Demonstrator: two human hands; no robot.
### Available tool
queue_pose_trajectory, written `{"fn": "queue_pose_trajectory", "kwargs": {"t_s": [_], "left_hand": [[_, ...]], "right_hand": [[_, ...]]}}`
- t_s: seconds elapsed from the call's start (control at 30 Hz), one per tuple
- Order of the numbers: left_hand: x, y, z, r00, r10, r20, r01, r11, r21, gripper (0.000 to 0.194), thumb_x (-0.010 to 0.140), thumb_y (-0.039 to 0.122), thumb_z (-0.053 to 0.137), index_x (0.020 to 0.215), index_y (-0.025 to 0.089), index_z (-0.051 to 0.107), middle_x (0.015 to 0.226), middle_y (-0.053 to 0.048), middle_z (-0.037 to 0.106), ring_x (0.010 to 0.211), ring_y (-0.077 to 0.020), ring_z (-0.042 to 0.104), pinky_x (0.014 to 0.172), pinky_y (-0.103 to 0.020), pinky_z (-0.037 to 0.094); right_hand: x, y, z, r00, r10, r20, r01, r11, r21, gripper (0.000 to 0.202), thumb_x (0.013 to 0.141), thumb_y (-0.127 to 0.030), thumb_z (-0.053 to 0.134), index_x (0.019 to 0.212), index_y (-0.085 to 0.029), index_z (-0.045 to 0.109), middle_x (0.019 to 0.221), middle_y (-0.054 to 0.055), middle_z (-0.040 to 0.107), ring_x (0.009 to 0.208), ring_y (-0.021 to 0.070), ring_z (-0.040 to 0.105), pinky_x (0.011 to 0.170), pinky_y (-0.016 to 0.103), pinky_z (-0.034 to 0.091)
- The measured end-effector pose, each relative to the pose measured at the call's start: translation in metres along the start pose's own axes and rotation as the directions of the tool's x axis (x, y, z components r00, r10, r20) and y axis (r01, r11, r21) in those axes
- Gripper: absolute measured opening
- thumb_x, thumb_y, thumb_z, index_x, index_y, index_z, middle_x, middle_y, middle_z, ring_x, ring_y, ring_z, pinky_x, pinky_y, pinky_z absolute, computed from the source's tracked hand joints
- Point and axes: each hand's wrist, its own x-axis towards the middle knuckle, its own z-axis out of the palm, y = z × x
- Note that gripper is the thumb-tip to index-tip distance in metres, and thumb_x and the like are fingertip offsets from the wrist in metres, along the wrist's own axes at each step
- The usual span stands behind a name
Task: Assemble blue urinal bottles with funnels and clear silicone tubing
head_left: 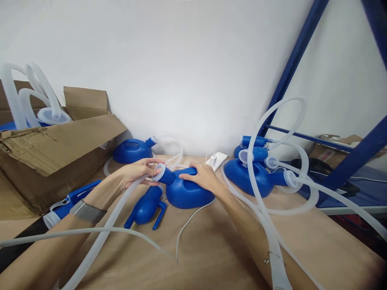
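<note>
A blue plastic urinal bottle [189, 195] rests on the brown table in front of me, its neck pointing left. My right hand [204, 176] is closed around the handle on top of it. At the mouth, my left hand [145, 171] has its fingers around the white cap [157, 173]. From that cap a translucent hose [113, 217] runs down toward the lower left, passing by my left wrist. Just left of the bottle lies a smaller blue urinal piece with a handle [145, 209]. Whether the cap is fully seated is hidden by my fingers.
An open cardboard box [60, 145] with capped hoses stands at left. Another blue bottle [131, 151] sits behind. Several blue bottles [248, 177] with looping hoses crowd the right, beside a blue metal rack [290, 68]. A white charger [214, 159] lies near the wall.
</note>
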Motion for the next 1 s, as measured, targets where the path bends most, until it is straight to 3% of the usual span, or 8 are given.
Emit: {"fn": "queue_pose_trajectory", "kwargs": {"t_s": [0.27, 0.47, 0.57, 0.77, 1.0], "left_hand": [[-0.008, 0.001, 0.003, 0.995, 0.065, 0.075, -0.068, 0.997, 0.045, 0.060, 0.058, 0.031, 0.099, 0.106, 0.021, 0.065, 0.097, -0.001, 0.065, 0.092, -0.0223, 0.070, 0.080, -0.041, 0.065], [-0.010, 0.002, -0.001, 0.991, 0.008, 0.136, -0.009, 1.000, 0.005, 0.066, 0.059, 0.034, 0.099, 0.116, 0.019, 0.069, 0.103, -0.005, 0.069, 0.094, -0.0227, 0.070, 0.079, -0.037, 0.065], [-0.009, 0.003, -0.001, 0.986, -0.017, 0.167, 0.025, 0.999, -0.047, 0.062, 0.059, 0.030, 0.098, 0.113, 0.019, 0.071, 0.096, -0.003, 0.069, 0.087, -0.0196, 0.070, 0.076, -0.034, 0.066], [-0.009, 0.003, 0.005, 0.992, -0.012, 0.128, 0.018, 0.999, -0.049, 0.057, 0.058, 0.022, 0.097, 0.108, 0.019, 0.071, 0.096, -0.003, 0.068, 0.089, -0.0208, 0.070, 0.076, -0.035, 0.066], [-0.012, 0.003, 0.010, 0.995, 0.057, 0.085, -0.062, 0.997, 0.053, 0.060, 0.053, 0.034, 0.099, 0.103, 0.019, 0.069, 0.098, -0.002, 0.062, 0.087, -0.0198, 0.066, 0.070, -0.035, 0.064]], "right_hand": [[-0.003, -0.007, -0.006, 0.999, -0.002, 0.042, 0.002, 1.000, 0.004, 0.054, 0.084, -0.075, 0.065, 0.091, -0.022, 0.072, 0.091, 0.006, 0.077, 0.087, 0.0274, 0.070, 0.072, 0.033, 0.041], [-0.002, -0.004, -0.006, 0.999, -0.017, 0.046, 0.014, 0.998, 0.055, 0.052, 0.082, -0.072, 0.069, 0.095, -0.022, 0.072, 0.096, 0.005, 0.078, 0.092, 0.0276, 0.070, 0.078, 0.034, 0.043], [-0.003, -0.005, -0.007, 0.999, -0.011, 0.037, 0.009, 0.999, 0.053, 0.051, 0.082, -0.071, 0.070, 0.096, -0.021, 0.073, 0.096, 0.006, 0.078, 0.093, 0.0282, 0.070, 0.079, 0.034, 0.043], [-0.004, -0.005, -0.006, 0.999, 0.003, 0.036, -0.005, 0.998, 0.055, 0.053, 0.081, -0.073, 0.069, 0.097, -0.023, 0.074, 0.094, 0.006, 0.078, 0.090, 0.0278, 0.070, 0.076, 0.033, 0.043], [-0.003, -0.004, -0.006, 0.998, -0.032, 0.063, 0.030, 0.999, 0.036, 0.055, 0.081, -0.075, 0.068, 0.094, -0.022, 0.072, 0.091, 0.005, 0.076, 0.086, 0.0254, 0.068, 0.073, 0.032, 0.040]]}}
